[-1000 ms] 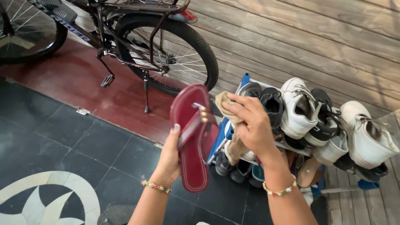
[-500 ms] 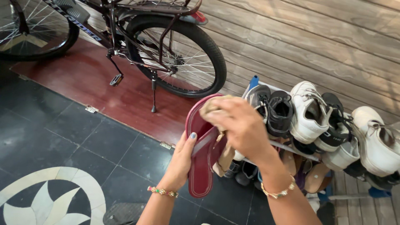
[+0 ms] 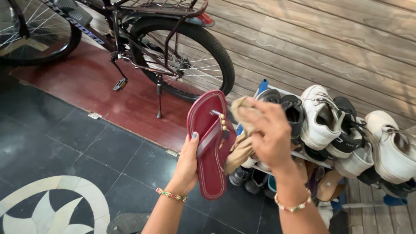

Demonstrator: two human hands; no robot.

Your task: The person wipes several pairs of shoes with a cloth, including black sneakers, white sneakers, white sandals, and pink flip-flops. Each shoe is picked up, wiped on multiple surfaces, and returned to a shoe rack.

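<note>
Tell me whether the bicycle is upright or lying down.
Upright. The bicycle stands on its wheels on the red floor, kickstand down, beside the wooden wall.

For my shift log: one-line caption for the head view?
Left hand holds a red sandal upright; right hand grips a tan cloth beside it.

Single head-worn view, angled steeply down and forward. Close on both hands [image 3: 242,143]; floor [image 3: 78,143], bicycle [image 3: 143,47] and shoe rack [image 3: 329,130] beyond.
</note>
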